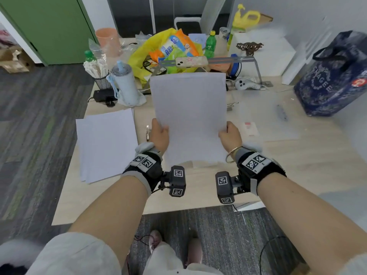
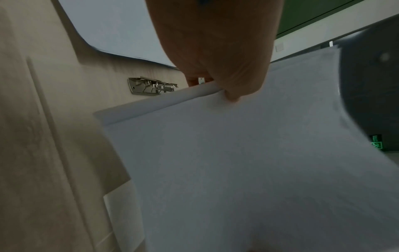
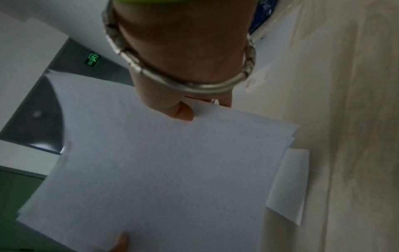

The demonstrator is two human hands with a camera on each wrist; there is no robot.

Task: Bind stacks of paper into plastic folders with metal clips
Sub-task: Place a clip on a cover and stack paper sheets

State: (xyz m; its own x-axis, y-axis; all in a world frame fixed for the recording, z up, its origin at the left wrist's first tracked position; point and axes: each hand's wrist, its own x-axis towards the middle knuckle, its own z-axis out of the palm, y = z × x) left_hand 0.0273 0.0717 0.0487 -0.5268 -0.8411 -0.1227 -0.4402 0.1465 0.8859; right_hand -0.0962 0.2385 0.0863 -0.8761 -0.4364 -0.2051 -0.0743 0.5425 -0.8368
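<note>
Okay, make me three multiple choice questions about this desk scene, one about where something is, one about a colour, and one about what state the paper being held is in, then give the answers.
1. Where does the shiny metal clip lie?
A. On the wooden table, beside the left hand
B. On the white paper stack held up
C. Inside the dark blue bag

2. What colour is the bottle cap on the green plastic bottle?
A. Red
B. Yellow
C. Black

3. How is the held stack supported?
A. Lying flat, untouched
B. One hand only
C. Both hands, the right hand included

Answers: A, it lies on the tabletop just left of the hand; B, the cap is yellow; C, a hand grips each side edge.
</note>
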